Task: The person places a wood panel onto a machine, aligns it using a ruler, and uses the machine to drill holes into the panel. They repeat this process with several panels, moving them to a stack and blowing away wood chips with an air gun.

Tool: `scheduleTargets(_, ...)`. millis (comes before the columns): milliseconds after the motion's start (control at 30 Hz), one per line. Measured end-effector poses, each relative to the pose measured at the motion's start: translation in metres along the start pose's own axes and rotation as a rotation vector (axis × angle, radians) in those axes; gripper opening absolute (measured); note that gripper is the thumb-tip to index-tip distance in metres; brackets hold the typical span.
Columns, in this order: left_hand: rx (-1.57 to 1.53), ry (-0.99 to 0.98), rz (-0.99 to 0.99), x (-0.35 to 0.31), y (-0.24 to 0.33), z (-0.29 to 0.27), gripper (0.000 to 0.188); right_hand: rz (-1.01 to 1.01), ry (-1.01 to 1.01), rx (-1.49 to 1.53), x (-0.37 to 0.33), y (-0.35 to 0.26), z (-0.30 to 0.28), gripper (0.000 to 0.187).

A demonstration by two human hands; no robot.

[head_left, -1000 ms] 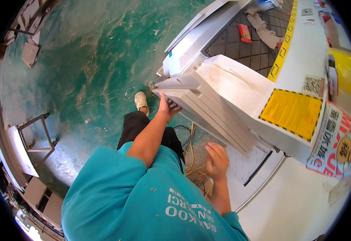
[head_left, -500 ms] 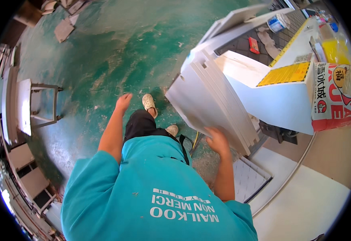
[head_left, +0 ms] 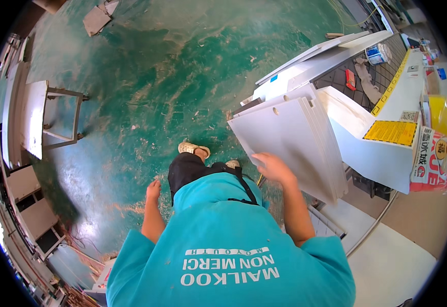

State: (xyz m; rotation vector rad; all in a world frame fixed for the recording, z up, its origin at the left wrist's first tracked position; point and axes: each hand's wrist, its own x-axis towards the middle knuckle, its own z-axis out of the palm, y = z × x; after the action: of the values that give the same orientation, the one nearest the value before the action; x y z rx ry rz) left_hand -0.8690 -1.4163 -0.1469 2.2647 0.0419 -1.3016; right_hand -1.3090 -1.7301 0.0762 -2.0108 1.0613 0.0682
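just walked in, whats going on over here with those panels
A person in a teal shirt stands beside a stack of pale grey panels, which rest tilted next to a white machine. The right hand is at the near edge of the panels; whether it touches them is hard to tell. The left hand hangs over the green floor, with nothing visible in it.

The panels stand right of centre, just beside the machine, which has a bag at its right side. Beyond the panels, a packet lies on the tiled surface, left of a tub. At left, a frame stands on the floor.
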Motion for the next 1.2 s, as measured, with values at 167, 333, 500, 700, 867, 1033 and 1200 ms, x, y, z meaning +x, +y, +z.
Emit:
scheduleTargets(167, 0.074, -0.087, 0.112, 0.003, 0.014, -0.032, 0.047, -0.028, 0.095, -0.068, 0.069, -0.03, -0.04, 0.039)
scheduleTargets(333, 0.057, 0.02, 0.06, 0.005, 0.053, -0.103, 0.048, 0.005, 0.212, 0.039, 0.123, -0.025, -0.034, 0.039)
scheduleTargets(500, 0.033, 0.047, 0.055, 0.02, 0.077, -0.169, 0.049, 0.334, 0.119, 0.199, 0.117, 0.048, 0.063, 0.041)
scheduleTargets(700, 0.233, -0.086, -0.027, 0.049, 0.105, -0.176, 0.048, 0.768, 0.158, 0.235, -0.021, 0.103, 0.194, 0.039)
scheduleTargets(867, 0.37, -0.279, 0.101, 0.091, 0.14, -0.139, 0.045, 1.079, 0.224, 0.368, -0.136, 0.135, 0.262, 0.037)
scheduleTargets(1033, 0.675, -0.031, 0.712, 0.131, 0.295, -0.108, 0.046, 0.788, -0.236, 0.13, 0.027, 0.101, 0.276, 0.031)
scheduleTargets(1200, 0.275, -0.239, 0.823, 0.079, 0.339, -0.171, 0.05, 0.459, -0.575, -0.279, 0.275, 0.088, 0.192, 0.029)
